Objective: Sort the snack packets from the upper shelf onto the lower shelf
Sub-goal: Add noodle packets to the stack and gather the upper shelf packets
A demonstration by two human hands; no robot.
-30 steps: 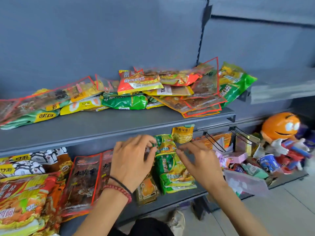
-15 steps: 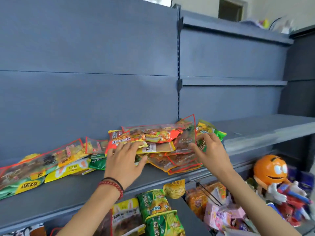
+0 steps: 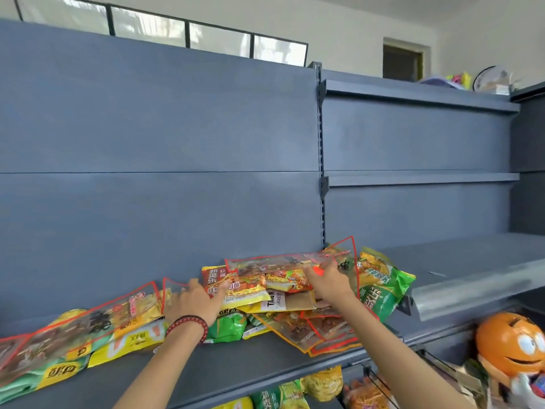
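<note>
A heap of snack packets lies on the grey upper shelf (image 3: 236,370). My left hand (image 3: 193,302), with a bead bracelet on the wrist, rests its straight fingers on an orange-yellow packet (image 3: 244,287) at the top of the heap. My right hand (image 3: 330,283) reaches onto the heap from the right, fingertips touching a clear red-edged packet (image 3: 274,265) and an orange packet (image 3: 287,280) under it. A big green packet (image 3: 380,290) lies just right of that hand. Only the tops of several packets (image 3: 280,397) on the lower shelf show at the bottom edge.
More packets, clear red-edged and yellow-green ones (image 3: 73,332), spread along the upper shelf's left part. An orange cartoon figure (image 3: 510,346) stands at the lower right. The neighbouring shelf bay (image 3: 472,261) adjoins on the right, behind a vertical slotted post (image 3: 321,172).
Both hands rose from the packets on the lower shelf to the upper shelf and now lie on the heap there. The view tilted upward with them.
</note>
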